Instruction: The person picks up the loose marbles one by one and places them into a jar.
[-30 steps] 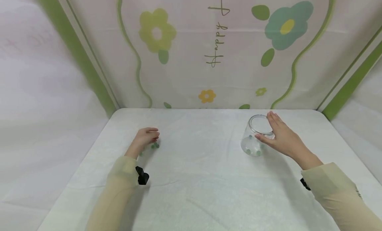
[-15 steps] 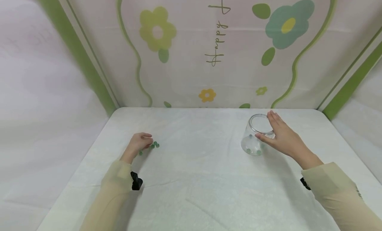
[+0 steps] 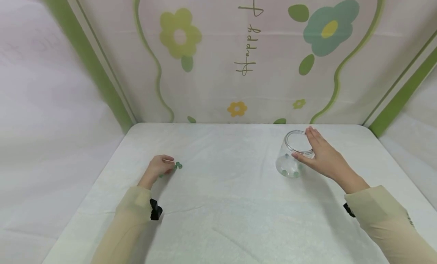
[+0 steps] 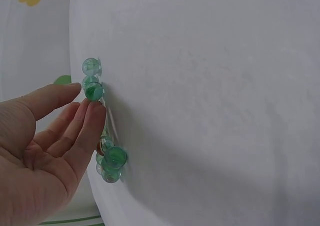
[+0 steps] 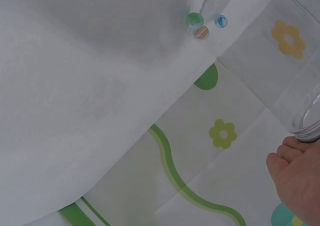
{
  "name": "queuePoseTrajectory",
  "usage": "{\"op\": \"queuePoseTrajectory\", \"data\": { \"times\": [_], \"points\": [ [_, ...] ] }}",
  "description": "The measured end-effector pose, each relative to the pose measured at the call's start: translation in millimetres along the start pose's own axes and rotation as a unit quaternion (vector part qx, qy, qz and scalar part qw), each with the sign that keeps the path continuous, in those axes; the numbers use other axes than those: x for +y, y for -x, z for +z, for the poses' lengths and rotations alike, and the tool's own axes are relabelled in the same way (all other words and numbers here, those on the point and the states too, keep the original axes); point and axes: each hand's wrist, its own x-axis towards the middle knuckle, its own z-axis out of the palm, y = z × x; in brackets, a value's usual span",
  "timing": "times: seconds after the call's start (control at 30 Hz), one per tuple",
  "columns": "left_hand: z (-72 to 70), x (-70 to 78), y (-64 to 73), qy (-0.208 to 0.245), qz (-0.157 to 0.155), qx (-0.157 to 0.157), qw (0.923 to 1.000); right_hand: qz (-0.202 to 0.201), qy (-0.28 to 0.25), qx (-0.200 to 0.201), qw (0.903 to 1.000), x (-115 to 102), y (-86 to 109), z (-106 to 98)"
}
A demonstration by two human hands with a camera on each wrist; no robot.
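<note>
In the head view my left hand is low over the table at the left, at a small group of green glass marbles. The left wrist view shows thumb and fingertips spread at the nearest marble; a firm pinch is not visible. More marbles lie below the fingers. On the right, my right hand holds a clear jar at its rim, thumb on the near side and fingers on the far side. Several marbles, green, blue and orange, lie in the jar's bottom.
A white cloth covers the table. Behind it rises a backdrop printed with flowers. White side panels with green stripes stand at left and right. A black wrist camera sits at the left sleeve.
My left hand has moved back toward me and slightly left, then settled with its fingertips at the marbles. My right hand and the jar have stayed in place.
</note>
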Motion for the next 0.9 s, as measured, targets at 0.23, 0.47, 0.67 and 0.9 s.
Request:
{"op": "queuePoseTrajectory", "data": {
  "times": [0.23,0.47,0.67,0.9],
  "points": [
    [3.8,0.6,-1.4,-0.008,-0.001,0.0,1.0,0.0,0.0,-0.002,1.0,-0.8,0.2,0.3],
    [5.6,1.6,-2.1,-0.014,-0.006,0.006,0.9999,-0.001,0.001,0.001,1.0,-1.0,0.8,-0.3],
    [6.5,1.1,-3.0,-0.021,-0.002,0.008,0.9997,0.0,-0.001,0.0,1.0,-1.5,1.7,-1.0],
    [6.9,-0.7,-3.6,-0.026,0.003,0.012,0.9996,0.001,-0.001,-0.002,1.0,-2.1,1.6,-1.2]
  ]
}}
